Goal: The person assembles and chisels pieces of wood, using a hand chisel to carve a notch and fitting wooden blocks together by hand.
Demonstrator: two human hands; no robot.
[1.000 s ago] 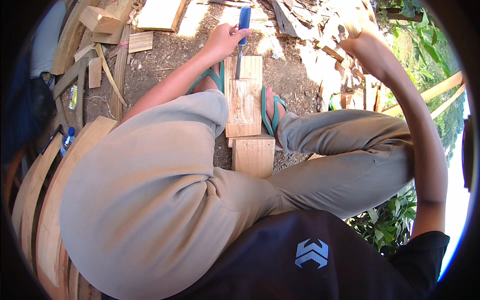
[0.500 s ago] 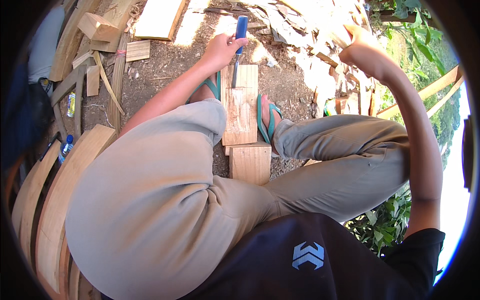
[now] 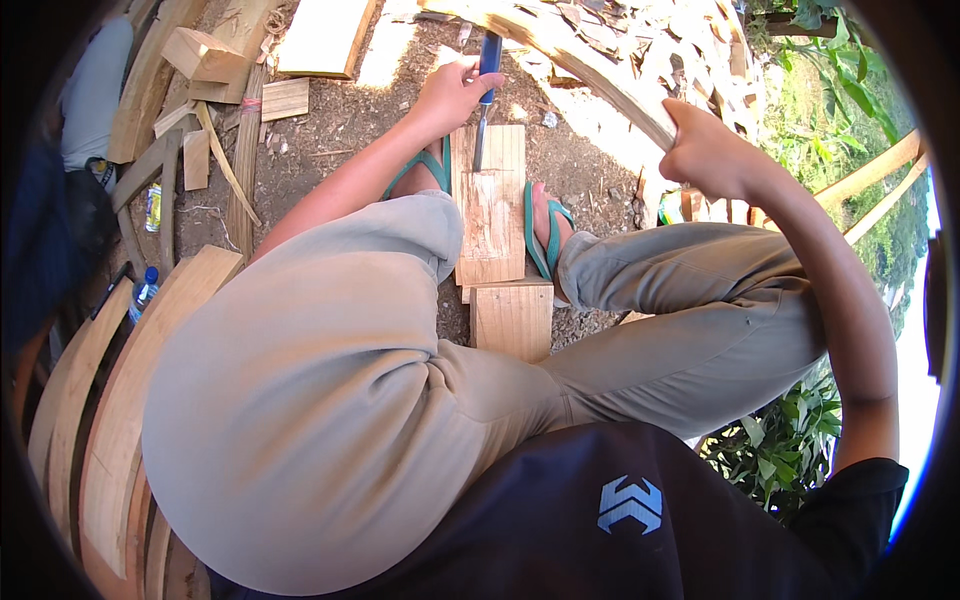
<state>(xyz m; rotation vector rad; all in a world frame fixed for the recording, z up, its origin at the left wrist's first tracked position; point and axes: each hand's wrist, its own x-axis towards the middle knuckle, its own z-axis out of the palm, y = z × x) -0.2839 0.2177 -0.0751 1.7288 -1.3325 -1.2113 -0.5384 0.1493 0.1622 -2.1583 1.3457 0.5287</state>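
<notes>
My left hand [image 3: 458, 95] is wrapped round the blue handle of a chisel [image 3: 490, 68]. The chisel stands nearly upright, its blade tip on a wooden board [image 3: 490, 225] with a rough, chipped patch on top. In my right hand [image 3: 708, 152] is a length of wood [image 3: 600, 78], gripped at its near end. It slants up and left, and its far part lies across the top of the chisel handle; whether they touch I cannot tell. A smaller wood block [image 3: 511, 322] sits at the board's near end.
My feet in green flip-flops [image 3: 546, 230] flank the board. Curved timbers [image 3: 130, 400] and a plastic bottle [image 3: 145, 293] are at the left. Offcuts [image 3: 285, 100] and a plank [image 3: 327, 38] lie farther off. Bark scraps and leafy plants [image 3: 860, 85] are at the right.
My right hand has swung down and left, bringing the length of wood over the chisel's top. My left hand still holds the chisel on the board. The whole view has shifted slightly.
</notes>
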